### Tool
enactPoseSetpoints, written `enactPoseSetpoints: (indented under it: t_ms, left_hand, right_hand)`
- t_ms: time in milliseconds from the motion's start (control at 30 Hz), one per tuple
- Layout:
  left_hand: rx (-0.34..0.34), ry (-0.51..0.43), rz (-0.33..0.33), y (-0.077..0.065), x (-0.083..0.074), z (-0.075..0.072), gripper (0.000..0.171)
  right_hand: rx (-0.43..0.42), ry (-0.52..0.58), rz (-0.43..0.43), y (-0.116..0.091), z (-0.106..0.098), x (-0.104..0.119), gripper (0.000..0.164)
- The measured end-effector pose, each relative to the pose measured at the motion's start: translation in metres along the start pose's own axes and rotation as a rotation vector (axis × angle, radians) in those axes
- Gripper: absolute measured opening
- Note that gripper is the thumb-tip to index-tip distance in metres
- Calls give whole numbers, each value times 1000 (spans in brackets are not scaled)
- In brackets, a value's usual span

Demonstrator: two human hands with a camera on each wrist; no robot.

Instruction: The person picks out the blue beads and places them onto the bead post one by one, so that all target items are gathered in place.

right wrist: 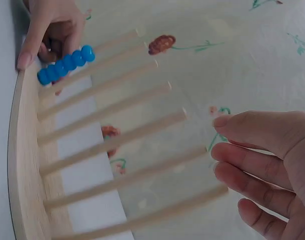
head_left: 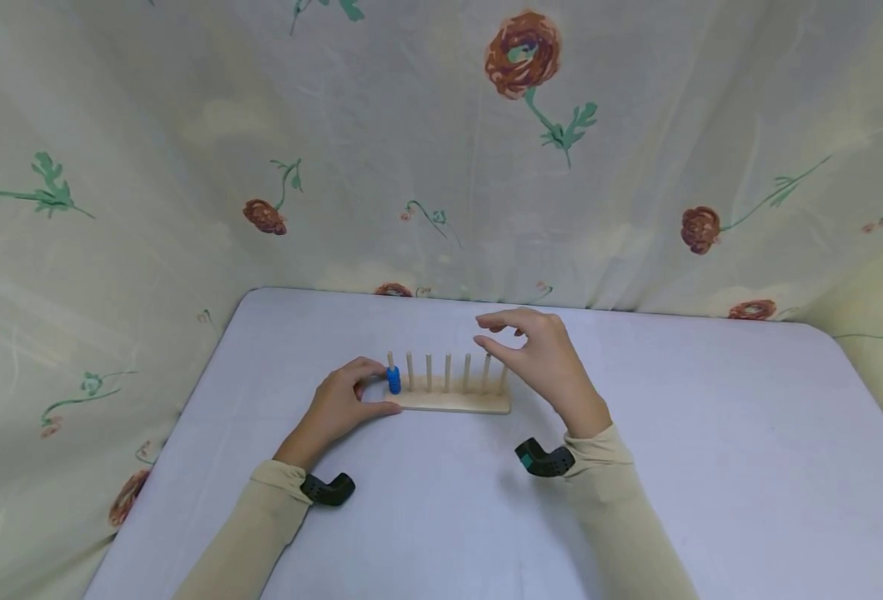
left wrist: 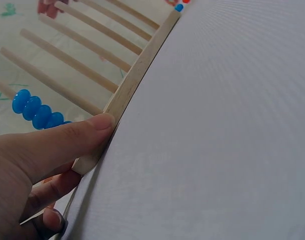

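Note:
A wooden peg rack stands on the table with a row of several upright pegs. Blue beads are stacked on its leftmost peg; the other pegs are bare. My left hand grips the rack's left end, thumb on the base's front edge and fingers curled round the end, as the left wrist view shows. Over the right end hovers my right hand, thumb and index finger apart with nothing between them. In the right wrist view its fingertips are close to the tips of the rightmost pegs.
Small blue and red pieces show past the rack's far end in the left wrist view. A white table lies under everything, with a flowered curtain behind it. Each wrist wears a black device.

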State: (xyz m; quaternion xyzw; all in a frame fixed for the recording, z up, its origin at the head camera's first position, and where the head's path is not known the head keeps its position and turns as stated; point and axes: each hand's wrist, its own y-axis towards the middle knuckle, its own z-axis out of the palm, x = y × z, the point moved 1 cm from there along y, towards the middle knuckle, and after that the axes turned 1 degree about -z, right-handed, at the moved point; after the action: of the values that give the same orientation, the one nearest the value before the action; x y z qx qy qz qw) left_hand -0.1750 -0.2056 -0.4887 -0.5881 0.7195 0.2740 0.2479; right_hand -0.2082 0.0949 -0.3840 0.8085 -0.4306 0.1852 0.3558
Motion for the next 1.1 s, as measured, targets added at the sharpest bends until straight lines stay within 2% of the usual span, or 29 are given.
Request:
enactPoseSetpoints:
  t_ms: [333,867,1100]
  left_hand:
    - [-3,-3,-8,0,2,1,56]
    - [-7,-8,0,0,2,2,56]
    - [-11,3,2,0,3,2,55]
  right_hand:
    - [19,-74,41,-22,-23,-27,24]
    - [138,-187,157,-55,-43,-68,25]
    - [204,-224,223,-69,-45,-84,26]
